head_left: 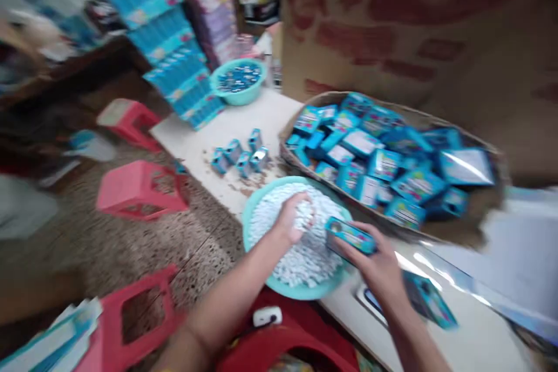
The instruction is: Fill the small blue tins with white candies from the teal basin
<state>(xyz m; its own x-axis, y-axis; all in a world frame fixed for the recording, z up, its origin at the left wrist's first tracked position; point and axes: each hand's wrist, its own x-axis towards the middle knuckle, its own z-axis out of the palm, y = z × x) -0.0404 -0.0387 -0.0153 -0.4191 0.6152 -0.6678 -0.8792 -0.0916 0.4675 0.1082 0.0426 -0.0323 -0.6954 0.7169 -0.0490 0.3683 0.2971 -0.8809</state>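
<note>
Two hands busy: left hand (291,220) over teal bowl (300,293), grip curled round some white pieces (300,267); right hand (378,258) grip closed on blue box (351,236), bowl's 3 o'clock. Cardboard tray (468,235) at 2 o'clock, on desk (281,109).

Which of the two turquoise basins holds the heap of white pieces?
The nearer basin, under the left hand; the farther basin, beside the tall blue stack, holds mostly dark-blue pieces instead.

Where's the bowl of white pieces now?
Head view, lower middle, slightly right: the bowl sits at the edge of the table, beside the cardboard tray, under the left hand.
</note>
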